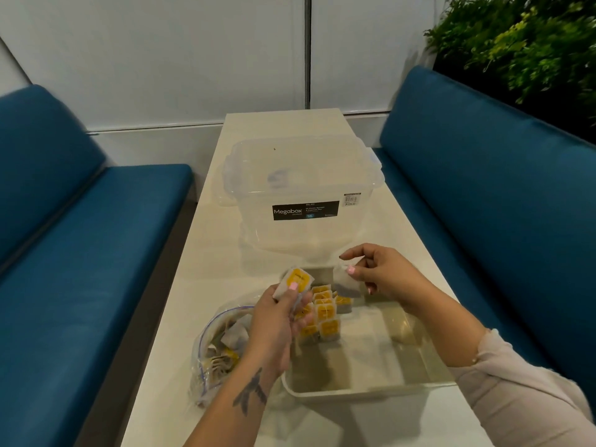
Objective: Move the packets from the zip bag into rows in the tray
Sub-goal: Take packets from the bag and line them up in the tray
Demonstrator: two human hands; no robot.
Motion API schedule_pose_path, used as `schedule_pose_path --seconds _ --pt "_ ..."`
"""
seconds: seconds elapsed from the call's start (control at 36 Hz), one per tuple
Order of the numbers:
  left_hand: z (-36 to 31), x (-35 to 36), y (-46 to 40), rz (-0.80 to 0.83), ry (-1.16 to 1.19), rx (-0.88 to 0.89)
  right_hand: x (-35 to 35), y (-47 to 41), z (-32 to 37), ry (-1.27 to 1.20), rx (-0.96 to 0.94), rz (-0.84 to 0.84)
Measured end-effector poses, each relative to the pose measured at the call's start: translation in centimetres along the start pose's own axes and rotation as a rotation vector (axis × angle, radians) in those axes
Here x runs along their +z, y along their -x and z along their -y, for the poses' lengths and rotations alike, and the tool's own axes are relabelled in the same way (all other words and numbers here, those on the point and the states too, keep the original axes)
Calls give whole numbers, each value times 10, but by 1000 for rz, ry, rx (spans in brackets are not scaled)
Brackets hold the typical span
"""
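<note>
Left hand (277, 321) is gripping a few packets, thumb pressing on a yellow-labelled packet (295, 280) at the top of the bunch, fingers curled round more below; it's hovering over the tray's left edge. Right hand (383, 274) is pinching a single pale packet (344, 279) btwn thumb and forefinger, other fingers loosely curled, holding it above the tray's far end.

Clear tray (371, 390) is sitting at the near end of the white table (206, 259), its near rim close to the table's front part, its right wall running near the table's right edge. Inside, packets in the tray (325, 317) are standing in rows w/ yellow labels facing up, filling the far-left part; the near and right parts of the tray floor are showing bare.

Zip bag (219, 346) is lying just left of the tray, mouth open toward the hands, more packets inside; it's close to the table's left edge.

Beyond the tray, a clear lidded storage box (300, 195) w/ a Megabox label is taking most of the table's width, w/ a narrow strip of bare table btwn it and the tray. Blue benches (80, 253) are flanking both long sides; plants (532, 37) at far right
</note>
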State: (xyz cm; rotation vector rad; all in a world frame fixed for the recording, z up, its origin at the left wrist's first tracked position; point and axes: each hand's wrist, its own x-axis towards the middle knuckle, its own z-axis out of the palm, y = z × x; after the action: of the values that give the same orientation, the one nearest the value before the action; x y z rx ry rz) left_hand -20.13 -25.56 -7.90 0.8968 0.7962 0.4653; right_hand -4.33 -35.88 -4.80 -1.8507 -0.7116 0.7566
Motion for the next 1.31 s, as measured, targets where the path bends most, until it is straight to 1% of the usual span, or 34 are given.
schedule_pose_path --seconds 0.08,0.14,0.22,0.31,0.39,0.5,0.58,0.67,0.75,0.86,0.94,1.08,1.17,1.25,1.31 --pt "5 10 -2 -34 -28 5 1 4 10 -132 -32 76" --pt "3 18 -1 -8 40 -69 2 6 16 -186 -57 124" --pt "-4 27 4 106 185 -227 4 8 23 -225 -96 172" --pt "-8 30 7 245 270 -368 4 9 26 -231 -136 196" --pt "-12 30 10 296 359 -416 0 10 24 -228 -176 225" --pt "-13 27 10 304 410 -387 -4 10 20 -211 -172 274" --pt "-9 25 7 276 384 -322 -5 10 17 -200 -172 259" --pt "-3 25 2 220 329 -216 -3 10 13 -215 -160 164" --pt "2 25 -2 133 301 -112 1 12 12 -235 -78 57" --pt "6 28 -4 93 263 -12 6 15 11 -204 36 12" --pt "9 30 -3 84 217 24 10 15 8 -146 43 -34" --pt "9 30 -4 68 169 59 -1 14 11 -51 4 -76" --pt "4 27 -5 11 145 80 -14 12 13 84 -25 -128" --pt "1 20 -7 -31 107 104 -25 6 6 285 -18 -185" --pt "0 17 -7 -46 92 120 -27 1 -2 445 14 -185"
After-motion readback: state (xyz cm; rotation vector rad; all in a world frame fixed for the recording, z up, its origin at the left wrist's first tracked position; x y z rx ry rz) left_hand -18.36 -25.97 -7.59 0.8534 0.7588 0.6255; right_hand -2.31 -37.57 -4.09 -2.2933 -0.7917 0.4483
